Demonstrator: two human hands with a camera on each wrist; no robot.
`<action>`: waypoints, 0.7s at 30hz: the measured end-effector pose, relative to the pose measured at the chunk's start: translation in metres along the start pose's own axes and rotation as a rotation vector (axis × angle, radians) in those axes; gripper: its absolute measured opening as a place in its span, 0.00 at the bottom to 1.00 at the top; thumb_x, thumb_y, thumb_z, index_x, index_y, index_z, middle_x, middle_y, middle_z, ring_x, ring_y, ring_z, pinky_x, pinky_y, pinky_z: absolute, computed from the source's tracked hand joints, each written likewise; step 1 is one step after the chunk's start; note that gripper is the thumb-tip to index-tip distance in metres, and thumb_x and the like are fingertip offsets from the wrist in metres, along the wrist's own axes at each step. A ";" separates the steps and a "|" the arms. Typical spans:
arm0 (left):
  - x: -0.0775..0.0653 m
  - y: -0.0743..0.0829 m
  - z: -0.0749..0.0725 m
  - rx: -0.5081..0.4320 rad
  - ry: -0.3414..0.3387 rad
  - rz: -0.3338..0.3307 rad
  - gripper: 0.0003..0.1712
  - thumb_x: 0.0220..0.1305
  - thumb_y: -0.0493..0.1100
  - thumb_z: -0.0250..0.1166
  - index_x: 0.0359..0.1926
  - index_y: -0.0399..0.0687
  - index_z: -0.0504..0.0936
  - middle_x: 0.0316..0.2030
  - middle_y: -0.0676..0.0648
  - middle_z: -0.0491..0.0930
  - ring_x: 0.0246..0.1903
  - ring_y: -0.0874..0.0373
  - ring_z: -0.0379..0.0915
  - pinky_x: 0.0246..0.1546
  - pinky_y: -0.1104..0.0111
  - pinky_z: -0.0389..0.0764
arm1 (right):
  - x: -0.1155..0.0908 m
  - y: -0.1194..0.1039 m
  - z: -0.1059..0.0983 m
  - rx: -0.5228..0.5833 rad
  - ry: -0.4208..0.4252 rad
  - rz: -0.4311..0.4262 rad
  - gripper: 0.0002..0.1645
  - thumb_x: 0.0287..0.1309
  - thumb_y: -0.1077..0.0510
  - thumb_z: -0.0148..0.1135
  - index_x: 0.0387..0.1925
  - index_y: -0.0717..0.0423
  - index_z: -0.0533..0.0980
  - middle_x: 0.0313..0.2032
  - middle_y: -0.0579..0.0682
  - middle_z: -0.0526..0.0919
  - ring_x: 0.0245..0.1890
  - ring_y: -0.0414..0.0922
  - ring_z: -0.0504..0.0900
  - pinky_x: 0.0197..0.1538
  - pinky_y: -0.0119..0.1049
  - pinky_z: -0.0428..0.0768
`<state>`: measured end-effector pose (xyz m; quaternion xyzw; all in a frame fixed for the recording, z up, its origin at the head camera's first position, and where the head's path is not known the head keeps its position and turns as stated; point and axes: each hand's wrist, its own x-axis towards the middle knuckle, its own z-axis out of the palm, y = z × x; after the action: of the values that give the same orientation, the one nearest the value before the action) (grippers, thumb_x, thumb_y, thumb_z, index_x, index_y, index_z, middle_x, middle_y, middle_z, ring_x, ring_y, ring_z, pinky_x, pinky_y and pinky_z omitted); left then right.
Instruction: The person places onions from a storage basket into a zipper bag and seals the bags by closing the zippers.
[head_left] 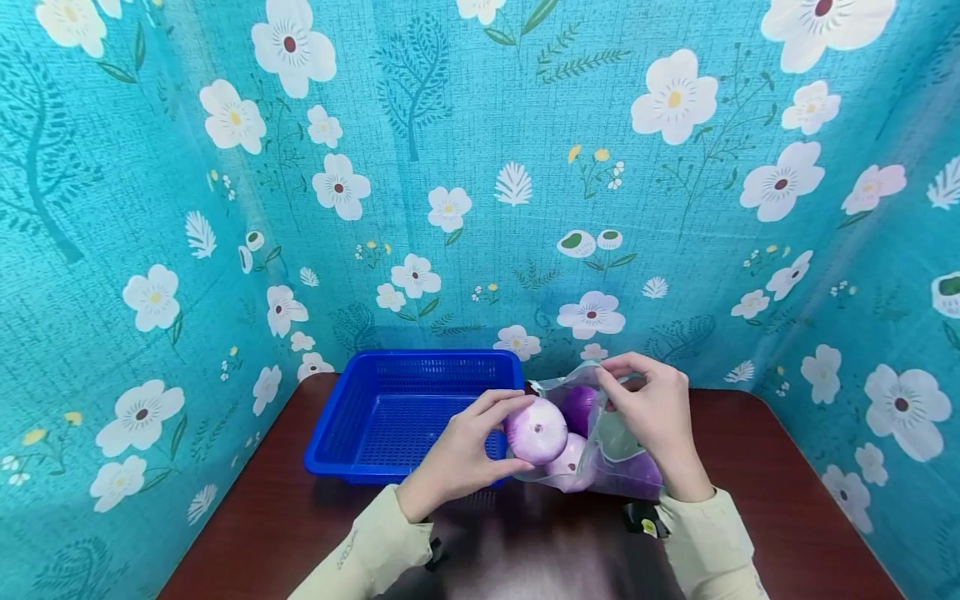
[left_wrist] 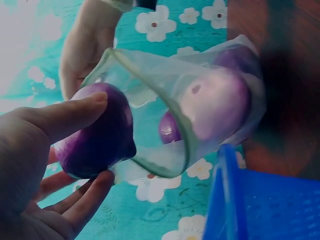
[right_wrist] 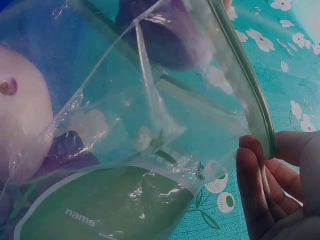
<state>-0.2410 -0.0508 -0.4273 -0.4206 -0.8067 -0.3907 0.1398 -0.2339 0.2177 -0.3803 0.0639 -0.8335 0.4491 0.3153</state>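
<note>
My left hand grips a glossy purple onion between thumb and fingers, right at the mouth of a clear zip bag. In the left wrist view the held onion shows a small pointed tip toward the bag's green-edged opening. The bag's rim is pinched by my right hand, thumb against fingertips, which keeps the mouth spread. Inside lie several more purple onions, among them a pale one. A green label panel reading "name" marks the bag's side.
A blue perforated plastic basket stands left of the bag, close to my left hand. Both are on a dark reddish-brown table. A teal floral cloth hangs around the table's back and sides.
</note>
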 end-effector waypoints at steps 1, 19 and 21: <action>0.001 -0.001 0.002 0.009 0.007 0.009 0.46 0.53 0.47 0.83 0.72 0.54 0.73 0.67 0.51 0.73 0.61 0.55 0.79 0.56 0.68 0.84 | 0.000 0.000 0.000 -0.002 0.000 -0.002 0.02 0.60 0.60 0.74 0.35 0.55 0.88 0.28 0.51 0.89 0.15 0.35 0.81 0.20 0.30 0.78; 0.017 0.006 0.032 0.260 0.077 0.056 0.45 0.55 0.52 0.82 0.69 0.47 0.72 0.66 0.46 0.75 0.65 0.52 0.75 0.66 0.59 0.78 | -0.001 -0.003 -0.001 -0.014 -0.002 -0.012 0.03 0.60 0.59 0.75 0.34 0.54 0.88 0.28 0.52 0.89 0.15 0.36 0.82 0.22 0.30 0.79; 0.018 0.007 0.033 0.277 0.073 0.056 0.44 0.55 0.53 0.81 0.70 0.48 0.72 0.67 0.47 0.75 0.64 0.53 0.75 0.66 0.60 0.78 | -0.001 -0.003 -0.002 -0.014 -0.004 -0.015 0.03 0.60 0.59 0.75 0.34 0.54 0.88 0.28 0.52 0.89 0.15 0.36 0.82 0.22 0.30 0.79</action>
<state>-0.2430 -0.0136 -0.4359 -0.4051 -0.8354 -0.2866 0.2364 -0.2312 0.2170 -0.3781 0.0688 -0.8368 0.4409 0.3171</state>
